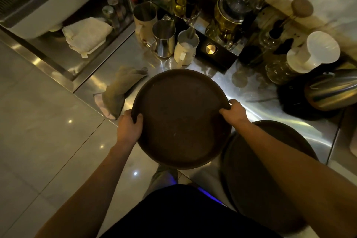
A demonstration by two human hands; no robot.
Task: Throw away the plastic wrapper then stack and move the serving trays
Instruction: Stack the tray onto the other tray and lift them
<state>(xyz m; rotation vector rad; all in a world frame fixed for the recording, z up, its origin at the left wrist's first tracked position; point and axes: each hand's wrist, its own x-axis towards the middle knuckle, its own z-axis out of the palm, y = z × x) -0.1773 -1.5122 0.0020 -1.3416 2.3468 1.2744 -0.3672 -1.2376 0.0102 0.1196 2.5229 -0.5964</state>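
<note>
Over the steel counter [260,106], left hand [129,127] and right hand [234,112], each grip clamped on round tray [179,120] rim

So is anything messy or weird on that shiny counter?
A little. A crumpled cloth lies bunched at the counter edge, one corner hanging over the floor side. Near the glass jars there are cloudy smudges on the steel; whether they are wet I cannot tell. The round tray in both hands looks fine.
</note>
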